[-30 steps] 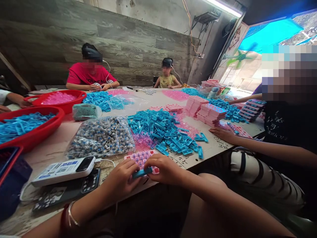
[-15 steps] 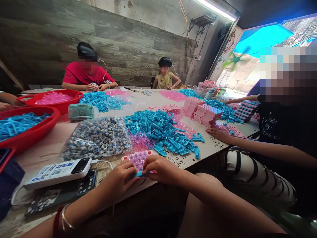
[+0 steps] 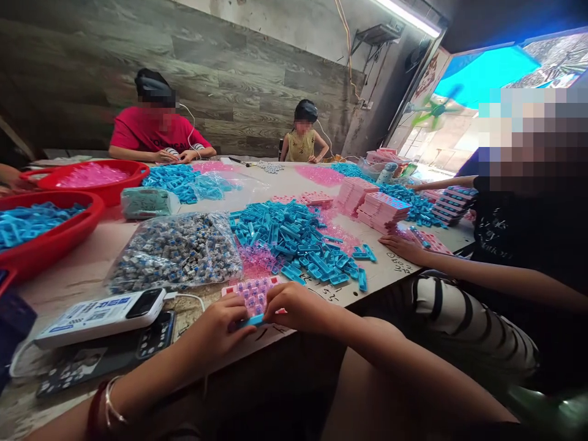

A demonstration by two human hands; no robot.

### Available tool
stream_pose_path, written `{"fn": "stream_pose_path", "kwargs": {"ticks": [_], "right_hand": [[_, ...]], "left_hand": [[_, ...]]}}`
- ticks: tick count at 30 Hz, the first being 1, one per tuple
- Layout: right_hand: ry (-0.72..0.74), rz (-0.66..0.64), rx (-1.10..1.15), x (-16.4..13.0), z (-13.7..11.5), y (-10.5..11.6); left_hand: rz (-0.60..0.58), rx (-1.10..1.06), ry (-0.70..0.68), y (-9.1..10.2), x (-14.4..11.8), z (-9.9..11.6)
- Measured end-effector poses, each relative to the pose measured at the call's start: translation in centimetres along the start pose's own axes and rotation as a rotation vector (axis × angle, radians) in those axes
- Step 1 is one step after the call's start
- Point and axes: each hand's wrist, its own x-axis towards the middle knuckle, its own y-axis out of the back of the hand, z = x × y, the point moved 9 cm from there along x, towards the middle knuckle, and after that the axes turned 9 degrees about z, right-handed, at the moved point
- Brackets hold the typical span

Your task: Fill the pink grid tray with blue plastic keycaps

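Observation:
At the table's near edge, my left hand [image 3: 224,321] and my right hand [image 3: 296,306] pinch a narrow blue plastic case [image 3: 252,321] from its two ends. Right behind it lies a pink plastic tray [image 3: 228,289], partly covered by my fingers. Rows of small clear pinkish pieces with dark centres [image 3: 253,295] fill part of that tray. Beyond it spreads a heap of loose blue cases [image 3: 294,236], with clear pink pieces [image 3: 260,262] scattered at its left side. Both sets of fingertips are bent, and the inside of the held case is hidden.
To the left are a clear bag of small grey-and-blue parts [image 3: 177,254], a white power bank [image 3: 98,321] with a cable, and red basins [image 3: 87,223]. Stacked pink trays [image 3: 381,211] stand at the right, near a co-worker's hand [image 3: 402,248]. Two people sit across the table.
The whole view has shifted slightly, so everything sits a little further left. Both hands keep their grip on the blue case at the tray's near edge.

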Motion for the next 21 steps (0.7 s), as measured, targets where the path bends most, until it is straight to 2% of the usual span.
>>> {"fn": "stream_pose_path", "kwargs": {"ticks": [15,21], "right_hand": [[0.000,-0.050,0.056,0.40,0.11,-0.42],[0.010,-0.065,0.072,0.51,-0.01,-0.27]], "left_hand": [[0.006,0.056,-0.097,-0.16,0.07,0.11],[0.016,0.045,-0.086,-0.05,0.08,0.33]]}}
